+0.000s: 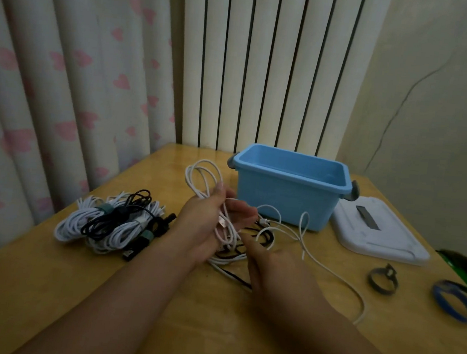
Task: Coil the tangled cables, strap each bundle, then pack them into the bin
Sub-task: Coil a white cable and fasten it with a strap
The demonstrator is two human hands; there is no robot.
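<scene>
The bin [285, 193] stood open-topped at the back of the worktop [45, 287], lid [378, 233] just right of it. Strapped bundles [108, 222] blocked the left side, loose cable [331, 272] and two straps [382, 279] the right. The near worktop lay bare.

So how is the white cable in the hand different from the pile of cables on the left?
The white cable is loose and unstrapped, its tail trailing over the table; the pile is coiled, with straps on it. The cable is held by the left hand; the pile lies untouched. The cable is all white; the pile mixes white and black. Neither is in the bin.
</scene>
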